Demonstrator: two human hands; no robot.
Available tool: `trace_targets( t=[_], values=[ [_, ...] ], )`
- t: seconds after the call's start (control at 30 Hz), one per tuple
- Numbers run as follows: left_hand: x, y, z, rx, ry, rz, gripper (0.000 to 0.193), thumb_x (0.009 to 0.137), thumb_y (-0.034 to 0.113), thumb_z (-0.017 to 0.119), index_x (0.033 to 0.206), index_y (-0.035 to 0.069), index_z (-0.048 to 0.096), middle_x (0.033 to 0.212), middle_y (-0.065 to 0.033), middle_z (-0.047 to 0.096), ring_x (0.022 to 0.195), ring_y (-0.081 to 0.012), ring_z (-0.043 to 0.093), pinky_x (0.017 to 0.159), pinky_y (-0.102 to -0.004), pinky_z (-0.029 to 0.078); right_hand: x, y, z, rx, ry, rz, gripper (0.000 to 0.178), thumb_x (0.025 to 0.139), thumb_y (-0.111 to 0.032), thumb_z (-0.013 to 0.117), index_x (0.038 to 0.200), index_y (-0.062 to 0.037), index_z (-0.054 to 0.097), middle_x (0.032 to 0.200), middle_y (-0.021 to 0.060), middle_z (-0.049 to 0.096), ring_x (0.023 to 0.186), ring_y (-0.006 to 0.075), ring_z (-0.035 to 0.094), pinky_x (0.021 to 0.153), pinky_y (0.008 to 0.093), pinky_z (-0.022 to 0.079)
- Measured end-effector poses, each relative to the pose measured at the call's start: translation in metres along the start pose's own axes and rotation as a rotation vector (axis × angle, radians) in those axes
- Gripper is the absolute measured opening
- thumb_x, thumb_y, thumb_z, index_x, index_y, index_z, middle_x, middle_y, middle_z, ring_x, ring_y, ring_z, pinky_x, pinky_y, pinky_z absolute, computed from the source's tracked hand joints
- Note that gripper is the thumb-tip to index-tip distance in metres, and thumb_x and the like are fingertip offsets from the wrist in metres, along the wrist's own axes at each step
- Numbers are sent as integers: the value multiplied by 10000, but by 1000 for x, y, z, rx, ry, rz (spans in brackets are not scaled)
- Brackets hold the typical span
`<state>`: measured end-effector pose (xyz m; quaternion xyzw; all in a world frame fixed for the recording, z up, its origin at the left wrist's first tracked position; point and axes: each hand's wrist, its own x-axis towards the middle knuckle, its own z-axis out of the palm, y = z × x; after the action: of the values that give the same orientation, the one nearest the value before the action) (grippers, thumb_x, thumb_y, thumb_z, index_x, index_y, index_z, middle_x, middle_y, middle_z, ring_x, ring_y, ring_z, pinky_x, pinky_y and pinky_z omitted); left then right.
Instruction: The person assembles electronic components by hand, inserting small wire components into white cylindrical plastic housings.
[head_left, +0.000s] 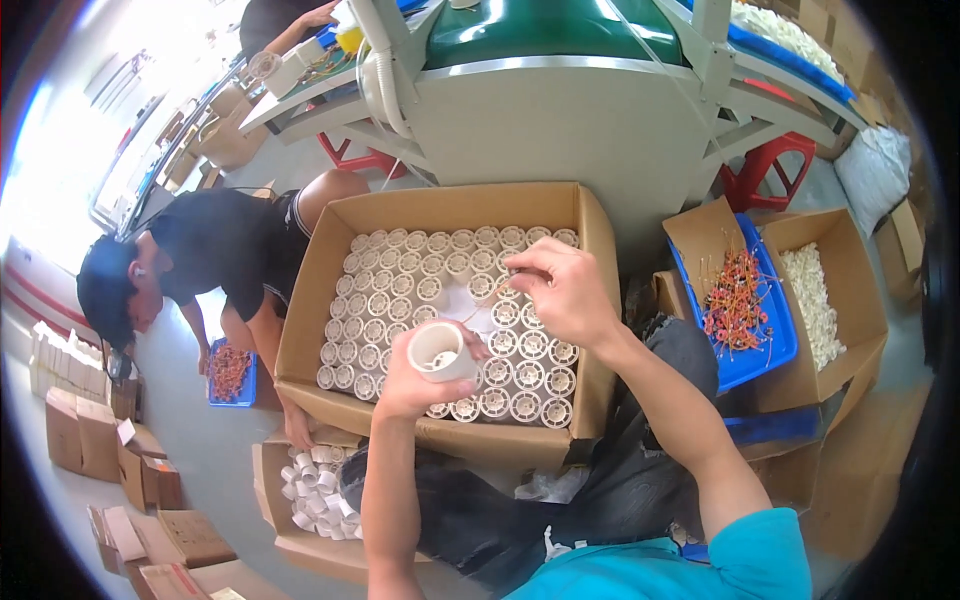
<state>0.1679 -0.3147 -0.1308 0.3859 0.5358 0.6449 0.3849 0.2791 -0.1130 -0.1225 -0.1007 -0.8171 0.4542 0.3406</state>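
Observation:
A white plastic cylinder [432, 366], hollow and open at the top, is gripped in my left hand [403, 388]. It is held over the near part of a large cardboard box [440, 432]. Rows of round white plastic parts [530, 375] with slotted tops fill that box. To the right and a little farther off, my right hand [572, 292] pinches a thin orange-brown wire [492, 296] between thumb and fingers. Below the wire, a whitish patch [462, 305] shows through a gap among the round parts.
At right, a blue tray [782, 335] holds red and orange wired pieces, beside a carton [850, 340] of small white parts. A box of white cylinders [322, 500] stands at lower left. A co-worker [220, 240] bends close on the left. A green-topped bench [550, 110] stands beyond.

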Motion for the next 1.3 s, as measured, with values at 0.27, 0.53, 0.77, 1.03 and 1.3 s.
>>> trace_targets(
  t=[0.27,0.53,0.77,1.03,1.3],
  values=[
    [6,13,0,790,250,296,426,638,70,840,1000,21,621,952,-91,666,928,-226,659,861,-361,506,1,-10,6,4,262,-262,211,795,34,689,1004,4,689,947,127,654,809,272,661,685,337,541],
    [11,-8,13,904,561,382,449,682,57,831,1069,40,604,969,-90,655,863,-198,656,765,-315,518,-14,-28,15,-84,418,-595,272,735,108,721,989,13,695,966,148,675,783,245,671,641,305,559],
    [10,-4,25,796,477,286,483,679,87,839,1081,15,584,881,-82,672,812,-173,664,721,-306,528,-16,-20,22,-148,384,-738,350,705,35,658,1054,15,676,1026,179,652,810,276,681,638,333,584],
    [4,-3,22,654,258,102,485,661,75,807,1085,23,578,886,-58,655,816,-131,626,745,-296,514,-18,-21,20,-109,325,-813,374,659,50,653,1033,39,669,1041,197,646,842,296,676,672,351,583],
    [3,-9,17,549,191,114,483,655,75,799,1088,24,593,914,-72,656,840,-137,629,746,-298,512,-18,-20,24,-42,274,-836,350,661,65,659,1006,17,682,1027,179,665,821,276,688,667,332,588]
  ],
)
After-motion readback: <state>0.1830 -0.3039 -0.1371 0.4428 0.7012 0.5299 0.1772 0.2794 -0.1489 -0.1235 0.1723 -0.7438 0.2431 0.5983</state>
